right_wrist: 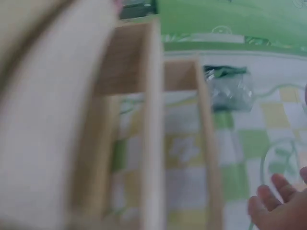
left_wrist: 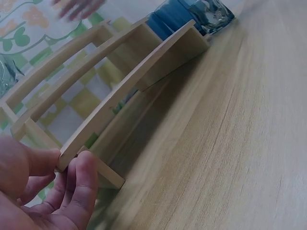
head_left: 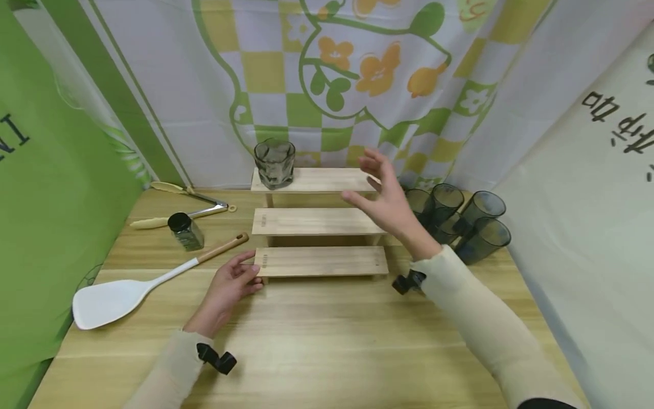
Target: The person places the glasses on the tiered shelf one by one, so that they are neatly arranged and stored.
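Observation:
A three-step wooden shelf rack (head_left: 321, 222) stands at the back of the table. My left hand (head_left: 231, 287) pinches the left end of its lowest board, thumb on top and fingers curled beneath, as the left wrist view shows at the board's corner (left_wrist: 72, 152). On the top step's left end sits a dark, wavy drinking glass (head_left: 275, 165). Up by the right end of the rack, my right hand (head_left: 385, 201) is in the air with fingers spread and slightly bent, holding nothing. Several similar dark glasses (head_left: 482, 241) stand on the table, right of the rack.
Left of the rack lie tongs (head_left: 204, 207) with cream tips, a black-lidded spice jar (head_left: 186, 232) and a white spatula (head_left: 112, 301) with a wooden handle. A patterned curtain (head_left: 357, 74) hangs behind; cloth walls (head_left: 587, 187) flank the wooden table (head_left: 327, 341).

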`<state>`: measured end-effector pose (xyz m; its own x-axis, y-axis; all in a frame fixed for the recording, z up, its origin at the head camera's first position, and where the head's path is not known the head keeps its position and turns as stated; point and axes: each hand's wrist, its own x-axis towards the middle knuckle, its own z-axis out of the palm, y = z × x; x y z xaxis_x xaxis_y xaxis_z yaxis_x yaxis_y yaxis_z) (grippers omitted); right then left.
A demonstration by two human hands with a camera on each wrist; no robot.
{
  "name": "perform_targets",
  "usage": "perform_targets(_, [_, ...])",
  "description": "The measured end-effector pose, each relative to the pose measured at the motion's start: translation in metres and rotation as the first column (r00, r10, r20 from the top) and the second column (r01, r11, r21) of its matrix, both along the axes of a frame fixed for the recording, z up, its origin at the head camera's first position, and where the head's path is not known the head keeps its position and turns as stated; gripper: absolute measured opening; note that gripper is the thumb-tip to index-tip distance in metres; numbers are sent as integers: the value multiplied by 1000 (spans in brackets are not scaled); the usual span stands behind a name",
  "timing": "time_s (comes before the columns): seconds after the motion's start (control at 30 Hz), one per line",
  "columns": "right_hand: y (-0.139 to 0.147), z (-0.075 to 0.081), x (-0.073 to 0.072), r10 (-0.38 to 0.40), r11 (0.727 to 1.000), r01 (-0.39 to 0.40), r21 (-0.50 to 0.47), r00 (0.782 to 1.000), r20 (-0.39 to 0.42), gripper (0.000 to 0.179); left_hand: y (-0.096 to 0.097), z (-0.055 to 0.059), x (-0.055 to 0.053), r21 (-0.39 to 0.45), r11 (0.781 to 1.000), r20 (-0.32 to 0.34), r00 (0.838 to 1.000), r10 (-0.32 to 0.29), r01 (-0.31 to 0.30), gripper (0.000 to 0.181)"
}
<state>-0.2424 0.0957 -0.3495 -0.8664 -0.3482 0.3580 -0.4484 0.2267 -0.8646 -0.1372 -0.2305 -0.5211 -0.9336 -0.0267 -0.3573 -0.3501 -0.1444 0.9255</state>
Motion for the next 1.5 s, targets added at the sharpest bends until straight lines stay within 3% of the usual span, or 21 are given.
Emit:
perform_targets(0.07, [29,-11,19,-57,998,56,-18,997,-54,71,-3,3,1,-13,1000,-1,1000,-3,3,54])
perform_targets(0.17, [70,-41,37,-162,986,157,-53,980,-116,58,-7,5,2,-15,1000,4,1000,4,-4,55])
perform_targets(0.3, [115,-79,53,-272,962,267,-58,958,-96,56,-11,8,3,-11,1000,0,1000,11,-11,56])
perform_targets(0.43, [142,-103,68,-315,946,316,66,949,-21,66,-12,8,3,-13,1000,-4,1000,3,-3,56])
perform_targets(0.53, [151,-116,75,-287,931,273,243,958,22,79,-12,6,3,-15,1000,-4,1000,2,-2,56])
perform_targets(0.63, [155,-125,77,-236,897,207,392,971,27,89,-10,5,2,-11,1000,0,1000,4,-4,56])
perform_targets(0.7, [157,-130,76,-215,880,189,437,977,10,89,-9,5,1,-9,1000,3,1000,0,0,57])
perform_targets(0.9, [162,-138,73,-232,863,242,444,970,-77,80,-6,4,0,-20,1000,12,1000,-13,13,57])
perform_targets(1.0, [164,-140,76,-229,858,230,459,972,-59,82,-5,3,-1,-30,999,18,1000,-10,11,57])
perform_targets(1.07, [166,-141,78,-223,863,206,461,975,-17,86,-5,2,-1,-37,999,21,1000,-17,18,57])
perform_targets(1.3, [176,-150,86,-182,922,105,373,967,177,93,-3,3,-1,-37,999,16,999,-36,36,57])
perform_targets(1.5, [182,-159,92,-192,934,106,341,955,227,89,-1,5,0,-38,999,10,999,-36,37,57])
